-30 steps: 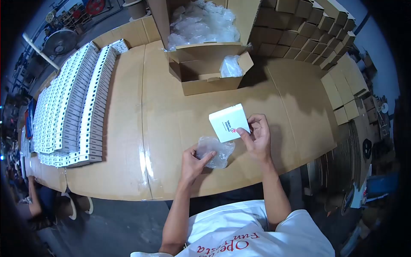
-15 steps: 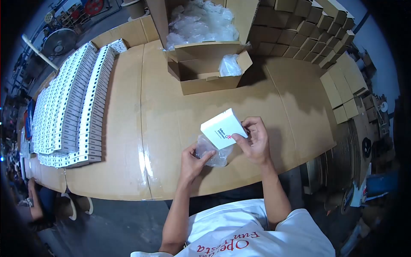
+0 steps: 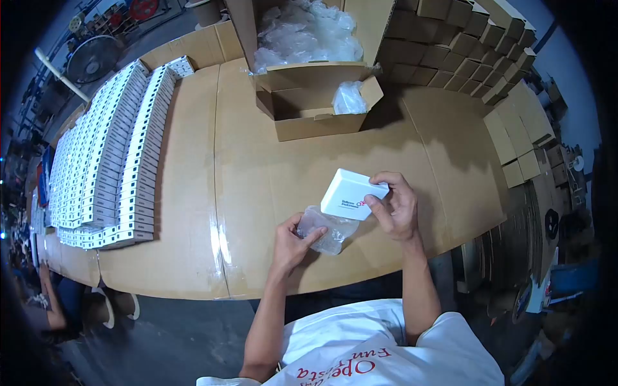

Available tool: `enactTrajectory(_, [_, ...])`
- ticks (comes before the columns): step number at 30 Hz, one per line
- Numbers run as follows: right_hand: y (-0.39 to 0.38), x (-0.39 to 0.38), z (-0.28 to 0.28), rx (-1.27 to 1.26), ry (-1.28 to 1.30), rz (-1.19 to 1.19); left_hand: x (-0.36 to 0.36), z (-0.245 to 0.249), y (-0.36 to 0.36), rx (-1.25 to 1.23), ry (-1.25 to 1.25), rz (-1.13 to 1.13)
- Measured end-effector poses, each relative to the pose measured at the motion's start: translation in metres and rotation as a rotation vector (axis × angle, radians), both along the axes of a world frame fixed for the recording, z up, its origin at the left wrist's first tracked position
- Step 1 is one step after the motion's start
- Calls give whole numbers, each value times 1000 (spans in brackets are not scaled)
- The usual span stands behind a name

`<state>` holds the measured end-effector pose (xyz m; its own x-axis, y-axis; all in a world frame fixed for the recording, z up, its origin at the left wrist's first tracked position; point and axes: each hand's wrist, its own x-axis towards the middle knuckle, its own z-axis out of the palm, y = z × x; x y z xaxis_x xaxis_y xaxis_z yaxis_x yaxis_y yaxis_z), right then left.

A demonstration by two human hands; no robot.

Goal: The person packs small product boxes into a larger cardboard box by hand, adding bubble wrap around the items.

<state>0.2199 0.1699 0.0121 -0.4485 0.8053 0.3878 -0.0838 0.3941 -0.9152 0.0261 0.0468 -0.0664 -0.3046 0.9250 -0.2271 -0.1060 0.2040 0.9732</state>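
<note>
Between thumb and fingers of my right hand (image 3: pixel 396 209) is a small white box (image 3: pixel 347 193) with printed lettering and a red mark, tilted above the cardboard surface. My left hand (image 3: pixel 293 243) pinches a clear plastic bubble bag (image 3: pixel 327 231), whose upper right edge lies just under the box's lower edge. Beyond both hands stands an open brown carton (image 3: pixel 322 127), with a wrapped bundle in clear plastic (image 3: pixel 349 98) at its right end.
Rows of white boxes (image 3: pixel 116 161) line the left side of the cardboard-covered table (image 3: pixel 257 193). A large carton of plastic bags (image 3: pixel 309 32) stands at the back. Brown boxes (image 3: pixel 444 51) are stacked back right. Another person's arm (image 3: pixel 51 296) shows lower left.
My right hand has moved slightly right and turned the white box more level. The box overlaps less of the plastic bag, and more of the bag shows.
</note>
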Motion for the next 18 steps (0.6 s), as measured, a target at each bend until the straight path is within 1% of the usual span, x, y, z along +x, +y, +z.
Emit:
enactTrajectory(3, [9,0,8,156,-129,12,1,-1,1,10,-18,1])
enactTrajectory(6, [12,-1,13,212,-181,6,1,0,0,15,-21,5])
enactTrajectory(11, [6,-14,36,190,-330,67,2,2,1,20,-25,7])
enactTrajectory(13, [6,-21,37,202,-382,76,2,3,1,27,-38,4])
enactTrajectory(15, [7,-29,32,224,-405,85,0,1,0,0,-2,-10])
enactTrajectory(16, [4,-32,34,181,-392,83,-1,1,0,-14,15,-14])
enactTrajectory(18, [2,-39,25,93,-333,7,0,4,-1,-17,-31,-6])
